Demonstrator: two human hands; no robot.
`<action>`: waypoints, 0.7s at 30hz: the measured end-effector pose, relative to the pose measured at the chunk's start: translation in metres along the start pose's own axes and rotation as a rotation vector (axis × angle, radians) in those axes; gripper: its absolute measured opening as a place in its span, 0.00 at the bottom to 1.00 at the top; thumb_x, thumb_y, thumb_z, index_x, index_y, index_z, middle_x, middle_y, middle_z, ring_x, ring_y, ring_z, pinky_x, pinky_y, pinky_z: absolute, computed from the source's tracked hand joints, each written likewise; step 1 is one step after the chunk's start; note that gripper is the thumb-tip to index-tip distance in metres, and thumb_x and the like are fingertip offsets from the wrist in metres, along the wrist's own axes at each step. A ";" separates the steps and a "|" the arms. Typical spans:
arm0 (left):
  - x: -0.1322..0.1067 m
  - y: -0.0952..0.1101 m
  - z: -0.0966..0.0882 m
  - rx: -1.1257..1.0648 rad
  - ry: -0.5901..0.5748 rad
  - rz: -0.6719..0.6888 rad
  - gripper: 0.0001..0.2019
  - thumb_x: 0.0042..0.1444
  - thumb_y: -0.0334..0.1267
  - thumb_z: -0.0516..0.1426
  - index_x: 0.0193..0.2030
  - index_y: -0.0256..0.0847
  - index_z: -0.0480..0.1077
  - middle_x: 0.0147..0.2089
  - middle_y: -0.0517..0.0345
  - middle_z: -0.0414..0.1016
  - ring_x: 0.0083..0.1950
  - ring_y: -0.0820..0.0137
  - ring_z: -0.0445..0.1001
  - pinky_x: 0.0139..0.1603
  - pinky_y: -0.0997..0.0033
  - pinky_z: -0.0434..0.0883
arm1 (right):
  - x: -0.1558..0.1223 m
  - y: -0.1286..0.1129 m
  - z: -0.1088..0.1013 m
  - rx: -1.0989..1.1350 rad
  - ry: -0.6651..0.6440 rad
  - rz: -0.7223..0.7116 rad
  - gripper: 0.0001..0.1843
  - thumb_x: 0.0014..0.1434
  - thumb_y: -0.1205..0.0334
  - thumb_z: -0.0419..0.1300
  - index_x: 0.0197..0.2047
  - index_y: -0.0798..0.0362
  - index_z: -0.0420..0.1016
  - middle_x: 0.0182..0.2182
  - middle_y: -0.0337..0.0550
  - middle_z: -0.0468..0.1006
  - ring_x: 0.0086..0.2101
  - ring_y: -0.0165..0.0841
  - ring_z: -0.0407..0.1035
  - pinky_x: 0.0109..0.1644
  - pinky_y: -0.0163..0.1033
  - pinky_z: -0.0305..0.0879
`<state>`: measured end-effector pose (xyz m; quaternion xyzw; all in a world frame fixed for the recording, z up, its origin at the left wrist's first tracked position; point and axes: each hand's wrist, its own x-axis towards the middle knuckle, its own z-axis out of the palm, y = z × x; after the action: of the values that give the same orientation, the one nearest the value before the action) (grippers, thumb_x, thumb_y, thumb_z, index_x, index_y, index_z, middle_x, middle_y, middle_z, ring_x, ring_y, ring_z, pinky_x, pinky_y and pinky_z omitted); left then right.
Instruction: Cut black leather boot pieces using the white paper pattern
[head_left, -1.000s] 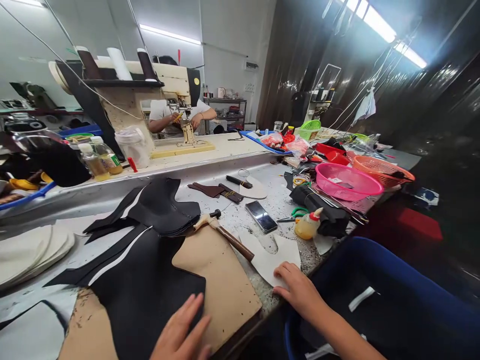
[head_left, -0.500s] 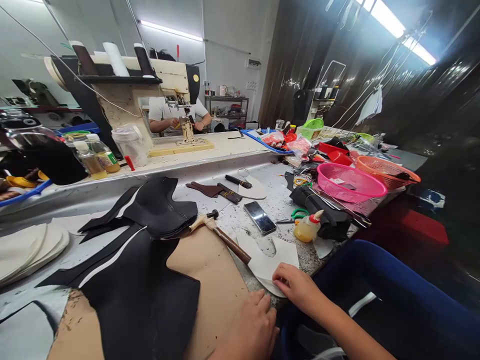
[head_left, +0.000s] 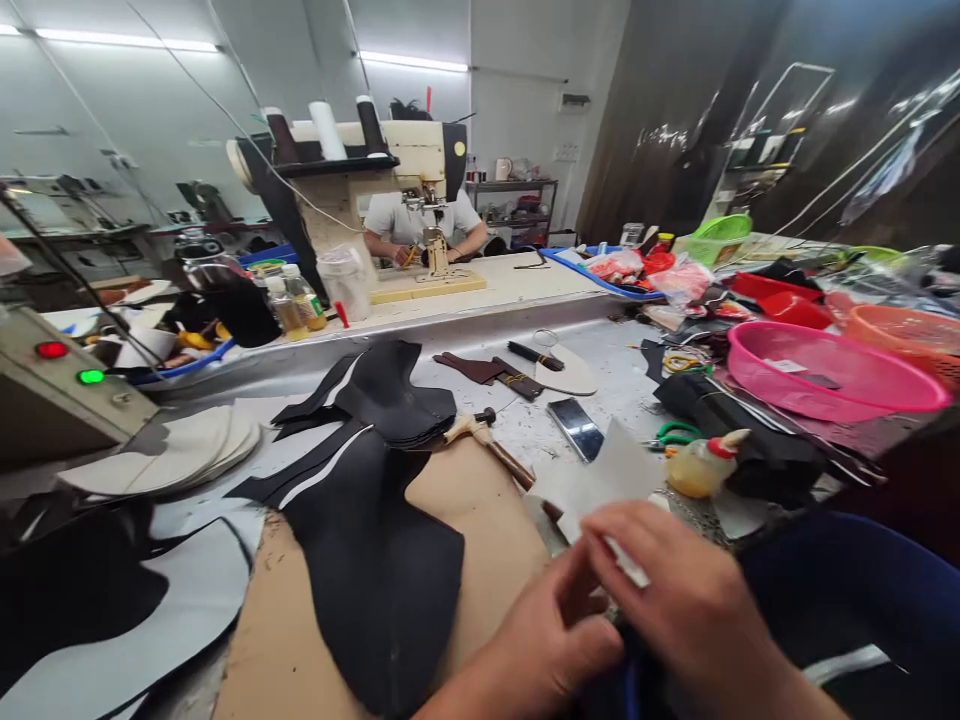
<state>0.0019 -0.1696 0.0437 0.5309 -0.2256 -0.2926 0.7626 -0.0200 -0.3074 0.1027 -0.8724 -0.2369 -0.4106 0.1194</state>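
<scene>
A white cut piece of sheet material [head_left: 611, 470] is raised off the bench, its lower part hidden behind my fingers. My right hand [head_left: 675, 585] is closed on it, with a bit of white showing between the fingers. My left hand [head_left: 551, 635] meets the right one at the piece's near edge, fingers bent; its exact hold is partly hidden. Just beyond lies a hammer [head_left: 514, 465] with a brown handle. To the left, a black shaped piece [head_left: 382, 570] rests on a tan board [head_left: 487, 530], with a stack of black pieces [head_left: 397, 400] behind it.
A phone [head_left: 576, 428], green-handled scissors [head_left: 675, 433] and a glue bottle [head_left: 701, 468] lie beyond my hands. A pink basket [head_left: 832, 385] stands right, a blue bin [head_left: 847, 560] below. White pieces [head_left: 187, 450] are stacked left. Across the bench, a person [head_left: 382, 220] sits behind a sewing machine [head_left: 420, 150].
The white piece has come up off the bench in my right hand. My left hand has moved from the tan board to meet it. The view has swung left.
</scene>
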 end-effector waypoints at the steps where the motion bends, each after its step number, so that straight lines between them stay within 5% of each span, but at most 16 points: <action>1: -0.007 0.006 -0.005 -0.139 0.111 0.040 0.41 0.40 0.67 0.58 0.57 0.44 0.67 0.59 0.52 0.69 0.62 0.48 0.62 0.62 0.53 0.61 | -0.006 -0.013 0.014 0.065 -0.033 -0.038 0.09 0.64 0.69 0.49 0.38 0.54 0.71 0.31 0.42 0.76 0.32 0.31 0.70 0.38 0.34 0.64; 4: -0.029 0.019 -0.029 -0.372 0.551 0.000 0.31 0.44 0.57 0.63 0.50 0.37 0.72 0.50 0.48 0.76 0.54 0.53 0.70 0.53 0.60 0.68 | -0.025 -0.039 0.042 0.282 -0.105 -0.076 0.11 0.65 0.70 0.49 0.37 0.53 0.72 0.30 0.42 0.76 0.32 0.32 0.70 0.39 0.36 0.64; 6: -0.047 0.026 -0.046 -0.397 0.754 -0.002 0.30 0.42 0.51 0.66 0.51 0.37 0.71 0.49 0.48 0.76 0.51 0.57 0.72 0.49 0.66 0.70 | -0.032 -0.046 0.051 0.478 -0.191 0.118 0.10 0.64 0.60 0.53 0.35 0.53 0.73 0.30 0.42 0.76 0.32 0.33 0.70 0.37 0.36 0.65; 9: -0.078 0.037 -0.065 -0.344 0.810 0.007 0.30 0.41 0.50 0.66 0.51 0.39 0.72 0.49 0.49 0.76 0.49 0.60 0.73 0.44 0.71 0.71 | -0.032 -0.053 0.062 1.025 -0.482 0.599 0.31 0.53 0.32 0.56 0.41 0.53 0.73 0.33 0.45 0.76 0.32 0.37 0.71 0.33 0.37 0.68; 12: -0.103 0.036 -0.078 -0.279 0.783 -0.075 0.30 0.41 0.53 0.65 0.49 0.39 0.73 0.47 0.49 0.77 0.47 0.59 0.74 0.43 0.69 0.72 | -0.026 -0.068 0.084 1.490 -0.704 0.855 0.39 0.48 0.30 0.58 0.50 0.54 0.71 0.39 0.48 0.77 0.42 0.42 0.71 0.43 0.40 0.69; 14: -0.114 0.025 -0.092 -0.206 0.847 -0.119 0.29 0.41 0.54 0.64 0.48 0.38 0.73 0.46 0.49 0.78 0.48 0.57 0.74 0.46 0.65 0.72 | -0.026 -0.081 0.107 1.496 -0.745 0.924 0.33 0.51 0.35 0.59 0.48 0.55 0.73 0.38 0.47 0.77 0.43 0.42 0.70 0.45 0.41 0.68; 17: -0.127 -0.002 -0.121 -0.029 0.963 -0.240 0.24 0.43 0.50 0.63 0.43 0.35 0.74 0.44 0.46 0.78 0.48 0.55 0.74 0.49 0.60 0.71 | -0.037 -0.094 0.140 1.253 -0.903 0.940 0.28 0.53 0.39 0.58 0.39 0.59 0.75 0.28 0.46 0.77 0.26 0.34 0.70 0.28 0.36 0.67; 21: -0.140 -0.028 -0.147 0.181 0.961 -0.329 0.18 0.47 0.45 0.60 0.43 0.35 0.73 0.46 0.43 0.78 0.49 0.52 0.75 0.49 0.55 0.71 | -0.048 -0.094 0.157 1.093 -1.057 0.929 0.14 0.52 0.55 0.61 0.32 0.59 0.74 0.20 0.40 0.73 0.17 0.27 0.63 0.20 0.31 0.60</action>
<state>-0.0096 0.0188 -0.0367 0.6978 0.2125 -0.1109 0.6750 0.0097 -0.1787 -0.0329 -0.7770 -0.0462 0.3057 0.5484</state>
